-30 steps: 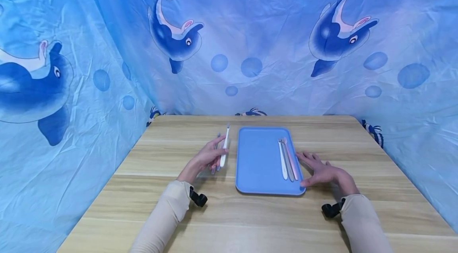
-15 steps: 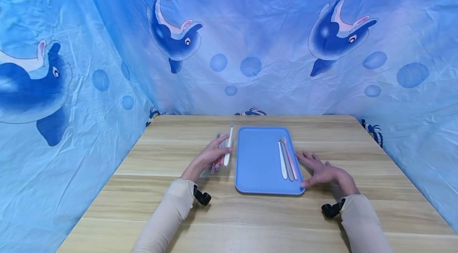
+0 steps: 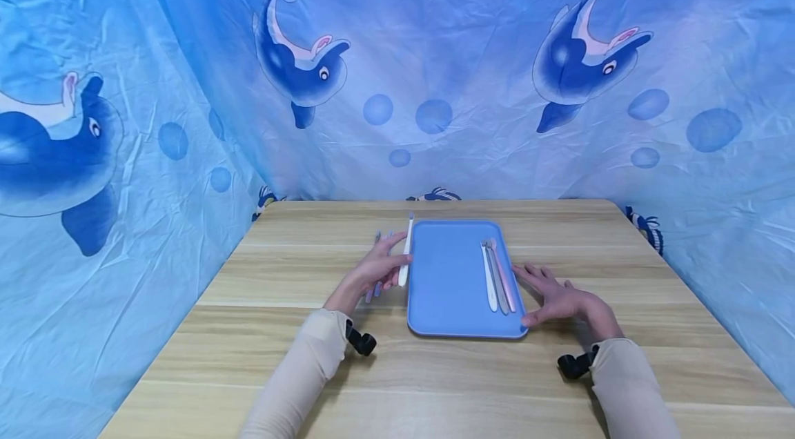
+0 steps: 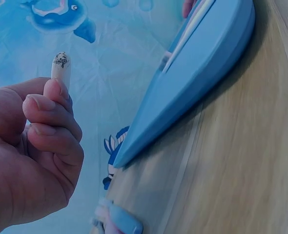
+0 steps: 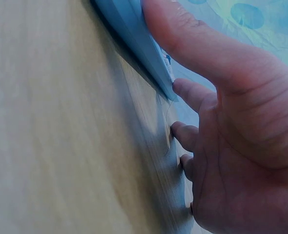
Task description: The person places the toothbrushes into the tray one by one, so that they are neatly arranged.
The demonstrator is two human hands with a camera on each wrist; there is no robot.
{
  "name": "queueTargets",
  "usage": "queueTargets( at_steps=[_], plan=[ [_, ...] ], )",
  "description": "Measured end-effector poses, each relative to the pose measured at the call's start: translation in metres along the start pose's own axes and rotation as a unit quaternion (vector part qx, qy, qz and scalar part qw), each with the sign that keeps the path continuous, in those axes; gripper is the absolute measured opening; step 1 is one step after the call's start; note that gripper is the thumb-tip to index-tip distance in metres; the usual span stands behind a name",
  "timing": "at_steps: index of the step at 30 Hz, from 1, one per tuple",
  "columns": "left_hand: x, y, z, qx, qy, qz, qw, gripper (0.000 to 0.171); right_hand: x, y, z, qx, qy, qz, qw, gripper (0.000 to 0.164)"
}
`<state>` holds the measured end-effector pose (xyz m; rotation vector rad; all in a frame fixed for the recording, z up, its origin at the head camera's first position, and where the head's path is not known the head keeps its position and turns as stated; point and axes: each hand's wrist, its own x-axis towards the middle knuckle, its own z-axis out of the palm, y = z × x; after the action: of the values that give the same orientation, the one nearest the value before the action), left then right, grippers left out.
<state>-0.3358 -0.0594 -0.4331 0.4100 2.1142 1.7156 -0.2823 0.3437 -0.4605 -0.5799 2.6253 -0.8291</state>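
My left hand [image 3: 377, 268] pinches a white toothbrush [image 3: 406, 246] between thumb and fingers, bristle end pointing away, at the left rim of a blue tray [image 3: 441, 287]. The butt of that handle pokes out above the curled fingers [image 4: 56, 112] in the left wrist view. On the tray's right side a white toothbrush [image 3: 489, 280], a grey toothbrush [image 3: 499, 284] and a pink toothbrush [image 3: 506, 280] lie side by side. With fingers spread, my right hand [image 3: 555, 295] rests at the tray's right edge, its thumb touching the near corner.
Partly hidden under the left hand, more toothbrushes [image 3: 377, 290] in purple and blue lie on the wooden table [image 3: 435, 391]. A blue curtain [image 3: 397, 45] printed with dolphins hangs behind the table and along its sides.
My left hand has moved right with the white toothbrush, from the table beside the tray to its left rim. The right hand and the toothbrushes on the tray stay put.
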Motion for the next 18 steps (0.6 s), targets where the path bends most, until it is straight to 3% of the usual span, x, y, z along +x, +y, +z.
queueTargets(
  at_steps=[18],
  plan=[
    [0.018, 0.012, 0.034, 0.005, -0.013, 0.007, 0.9999, 0.069, 0.0, 0.0, 0.001, 0.005, -0.003, 0.013, 1.0, 0.118]
  ],
)
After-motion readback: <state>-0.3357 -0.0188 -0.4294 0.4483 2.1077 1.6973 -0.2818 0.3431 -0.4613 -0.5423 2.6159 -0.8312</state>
